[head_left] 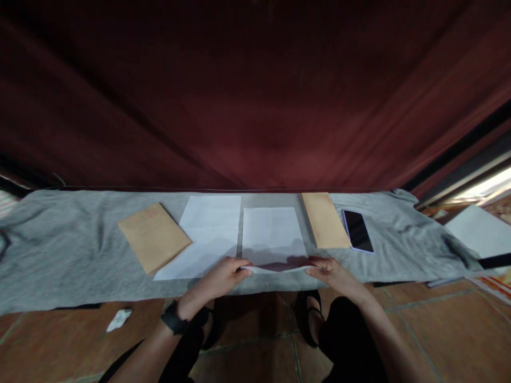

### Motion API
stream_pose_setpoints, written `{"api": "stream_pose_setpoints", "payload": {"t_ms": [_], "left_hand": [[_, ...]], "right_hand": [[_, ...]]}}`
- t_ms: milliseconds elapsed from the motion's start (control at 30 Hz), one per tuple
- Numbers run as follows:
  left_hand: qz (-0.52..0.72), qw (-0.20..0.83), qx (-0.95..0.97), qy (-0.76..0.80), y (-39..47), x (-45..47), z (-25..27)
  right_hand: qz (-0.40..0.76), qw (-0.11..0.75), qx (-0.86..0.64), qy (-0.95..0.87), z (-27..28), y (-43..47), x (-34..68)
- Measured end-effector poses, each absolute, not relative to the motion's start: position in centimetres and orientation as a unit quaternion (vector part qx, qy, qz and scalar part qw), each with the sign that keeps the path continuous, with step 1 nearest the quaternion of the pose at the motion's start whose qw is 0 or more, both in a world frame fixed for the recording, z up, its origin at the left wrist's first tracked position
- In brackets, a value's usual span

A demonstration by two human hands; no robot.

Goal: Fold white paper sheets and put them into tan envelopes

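A sheet of white paper (272,230) lies in front of me on a grey cloth. Its near edge is lifted and curved up between my two hands. My left hand (229,274) pinches the left corner of that edge between thumb and fingers, and my right hand (328,272) pinches the right corner the same way. Left of it, larger white paper (209,226) with a faint crease lies flat. One brown envelope (154,234) overlaps that paper's left side. Another stack of brown envelopes (325,221) sits just right of the held sheet.
A phone (358,230) with a purple edge lies right of the envelopes. The grey cloth (91,266) covers a long, low surface before a dark red curtain (255,106). A crumpled white scrap (118,319) is on the tiled floor. A white board-like thing (481,231) stands far right.
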State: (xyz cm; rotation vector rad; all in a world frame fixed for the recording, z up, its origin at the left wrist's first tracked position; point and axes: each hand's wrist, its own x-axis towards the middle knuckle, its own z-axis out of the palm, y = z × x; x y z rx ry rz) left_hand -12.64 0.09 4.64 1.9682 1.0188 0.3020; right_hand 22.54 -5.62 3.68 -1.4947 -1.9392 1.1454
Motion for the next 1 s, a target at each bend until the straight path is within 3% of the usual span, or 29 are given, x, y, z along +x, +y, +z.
{"api": "stream_pose_setpoints", "payload": {"t_ms": [267, 567, 867, 1000], "left_hand": [[0.148, 0.422, 0.806, 0.388, 1.2, -12.8, 4.1], [0.259, 0.546, 0.646, 0.466, 3.9, -11.2, 4.4], [0.265, 0.342, 0.669, 0.604, 6.6, -9.3, 3.5], [0.236, 0.32, 0.679, 0.617, 6.5, -9.2, 4.0]], "right_hand": [[0.368, 0.247, -0.544, -0.712, 2.6, -4.8, 22.4], [0.268, 0.27, -0.683, -0.623, 1.9, -1.7, 20.2], [0.161, 0.173, -0.755, -0.611, 2.1, 0.5, 18.0], [0.164, 0.156, -0.757, -0.613, 2.1, 0.6, 17.9]]}}
